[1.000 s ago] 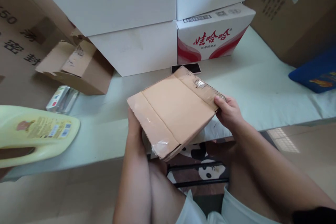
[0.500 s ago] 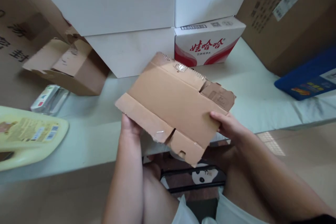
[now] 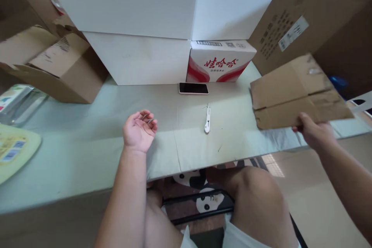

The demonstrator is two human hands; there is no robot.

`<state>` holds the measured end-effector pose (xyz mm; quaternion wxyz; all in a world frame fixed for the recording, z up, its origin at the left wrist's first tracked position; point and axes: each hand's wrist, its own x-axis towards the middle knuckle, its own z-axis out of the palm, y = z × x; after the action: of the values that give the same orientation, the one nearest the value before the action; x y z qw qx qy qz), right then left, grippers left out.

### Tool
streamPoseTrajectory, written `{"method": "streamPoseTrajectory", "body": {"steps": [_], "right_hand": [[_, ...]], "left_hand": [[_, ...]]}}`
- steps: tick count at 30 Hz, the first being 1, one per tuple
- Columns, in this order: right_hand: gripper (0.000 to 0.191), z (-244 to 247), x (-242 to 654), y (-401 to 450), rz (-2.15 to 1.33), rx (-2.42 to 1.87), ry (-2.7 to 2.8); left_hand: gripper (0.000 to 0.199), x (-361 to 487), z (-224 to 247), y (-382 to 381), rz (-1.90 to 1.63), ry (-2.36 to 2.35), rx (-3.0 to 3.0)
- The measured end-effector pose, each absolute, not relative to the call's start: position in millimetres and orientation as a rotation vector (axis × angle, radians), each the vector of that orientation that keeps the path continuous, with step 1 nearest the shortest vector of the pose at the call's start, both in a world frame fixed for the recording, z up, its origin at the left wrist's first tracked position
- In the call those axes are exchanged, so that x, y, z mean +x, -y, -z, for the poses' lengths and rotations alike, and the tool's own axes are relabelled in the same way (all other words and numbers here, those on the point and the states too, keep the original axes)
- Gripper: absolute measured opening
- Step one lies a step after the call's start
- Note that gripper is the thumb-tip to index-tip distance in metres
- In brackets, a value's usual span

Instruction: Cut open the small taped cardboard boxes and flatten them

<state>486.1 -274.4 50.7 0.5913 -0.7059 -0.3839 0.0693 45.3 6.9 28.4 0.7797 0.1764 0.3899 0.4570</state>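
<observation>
My right hand (image 3: 315, 130) grips the lower edge of a flattened cardboard box (image 3: 290, 89), holding it tilted over the right side of the table, thumb on its face. Palm up with loosely curled fingers, my left hand (image 3: 141, 130) is raised above the table and holds nothing. Between the two hands lies a white utility knife (image 3: 207, 120). Behind the knife, a phone (image 3: 193, 88) rests flat with its dark screen up.
White boxes (image 3: 139, 58) and a red-and-white printed carton (image 3: 219, 64) line the back of the table (image 3: 162, 155). An open brown box (image 3: 78, 69) and a pale yellow bottle (image 3: 17, 151) stand left. A large carton (image 3: 290, 19) is at right.
The flattened cardboard moved from the middle to the right in my right hand and shows another face. My left hand let go of it. The phone and utility knife came into view.
</observation>
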Motion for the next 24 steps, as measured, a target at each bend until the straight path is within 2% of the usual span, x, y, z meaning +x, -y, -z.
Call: {"method": "streamPoseTrajectory", "body": {"steps": [4,7,9,12,14,17,20,24], "right_hand": [[0.024,-74.1,524.2,169.4,-0.258,-1.762,0.787],[0.015,-76.9,500.0,91.1,-0.463,-1.834,0.834],[0.009,-71.9,451.7,44.5,-0.63,-1.868,0.965],[0.016,-64.7,346.5,-17.9,-0.747,-1.928,1.456],[0.02,-64.2,268.1,-56.2,-0.619,-1.855,1.866],[0.031,-69.9,156.6,-110.4,-0.453,-1.473,2.261],[0.037,-80.0,66.2,-155.8,-0.317,-1.216,2.388],[0.034,-92.3,-3.0,-189.1,-0.27,-1.25,2.537]], "left_hand": [[0.011,46.0,-27.6,-8.7,-0.988,-0.774,0.38],[0.014,40.9,-29.7,-8.8,-1.032,-0.734,0.368],[0.014,34.7,-31.6,-9.4,-1.065,-0.715,0.346],[0.015,22.9,-33.4,-13.1,-1.13,-0.689,0.299],[0.016,14.6,-33.7,-16.4,-1.172,-0.693,0.267],[0.015,3.4,-33.7,-20.0,-1.214,-0.697,0.203],[0.009,-5.4,-33.1,-23.5,-1.263,-0.664,0.164],[0.004,-15.2,-28.9,-30.8,-1.293,-0.638,0.174]]}}
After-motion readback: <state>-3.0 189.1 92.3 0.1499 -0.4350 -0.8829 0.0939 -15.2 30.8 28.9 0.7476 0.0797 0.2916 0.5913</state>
